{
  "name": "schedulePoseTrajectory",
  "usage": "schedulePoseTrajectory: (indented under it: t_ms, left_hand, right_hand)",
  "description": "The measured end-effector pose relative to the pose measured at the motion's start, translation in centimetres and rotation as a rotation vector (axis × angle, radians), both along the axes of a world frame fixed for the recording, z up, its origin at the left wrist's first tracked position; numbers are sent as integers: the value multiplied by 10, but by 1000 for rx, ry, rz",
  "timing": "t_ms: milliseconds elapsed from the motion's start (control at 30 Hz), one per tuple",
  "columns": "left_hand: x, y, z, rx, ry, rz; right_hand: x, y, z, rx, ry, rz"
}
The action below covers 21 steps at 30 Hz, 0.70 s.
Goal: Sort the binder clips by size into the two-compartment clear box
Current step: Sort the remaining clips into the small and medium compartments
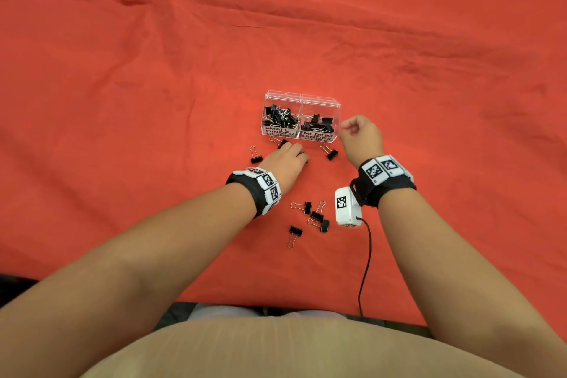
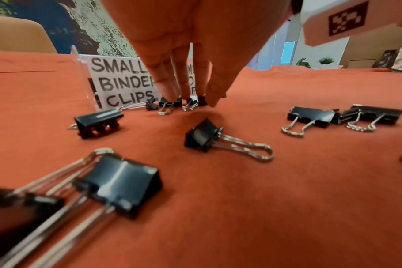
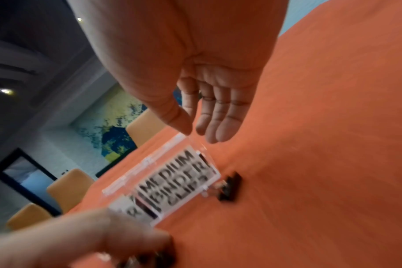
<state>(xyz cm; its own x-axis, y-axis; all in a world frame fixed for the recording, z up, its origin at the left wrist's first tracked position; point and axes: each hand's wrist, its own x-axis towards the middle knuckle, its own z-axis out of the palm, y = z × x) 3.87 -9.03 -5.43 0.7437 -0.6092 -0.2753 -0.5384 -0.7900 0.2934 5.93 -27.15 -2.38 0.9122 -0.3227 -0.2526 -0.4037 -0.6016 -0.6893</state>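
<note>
The clear two-compartment box (image 1: pixel 302 97) stands on the red cloth, with small black clips in the left half and medium ones in the right. My left hand (image 1: pixel 299 152) reaches down just in front of it. Its fingertips (image 2: pixel 168 94) touch two small binder clips (image 2: pixel 170 103) on the cloth, thumb beside them. My right hand (image 1: pixel 348 127) hovers at the box's right end, fingers (image 3: pixel 220 127) relaxed and empty. Loose clips lie near the box (image 1: pixel 255 155) (image 1: pixel 330 152), and several more in a cluster (image 1: pixel 314 214) between my wrists. The MEDIUM label (image 3: pixel 179 183) shows blurred.
A white wrist camera unit (image 1: pixel 346 207) hangs under my right wrist, and its black cable (image 1: pixel 366 255) runs to the table's near edge (image 1: pixel 276 305). The red cloth (image 1: pixel 153 86) has shallow creases. Tan chairs (image 3: pixel 67 186) stand beyond the table.
</note>
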Motion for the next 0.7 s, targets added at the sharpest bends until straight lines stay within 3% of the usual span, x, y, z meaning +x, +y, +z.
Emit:
schedulePoseTrajectory:
  t_ms: [133, 367, 567, 700]
  left_hand:
    - [-8, 0, -1, -4, -64, -3]
    - [-11, 0, 3, -8, -34, -24]
    - [-3, 31, 16, -222, 54, 419]
    - [2, 64, 14, -151, 57, 518]
  right_hand:
    - [-20, 4, -27, -73, 195, 21]
    - [-28, 14, -38, -144, 127, 70]
    - [-38, 37, -30, -75, 98, 223]
    - [-32, 66, -24, -96, 55, 363]
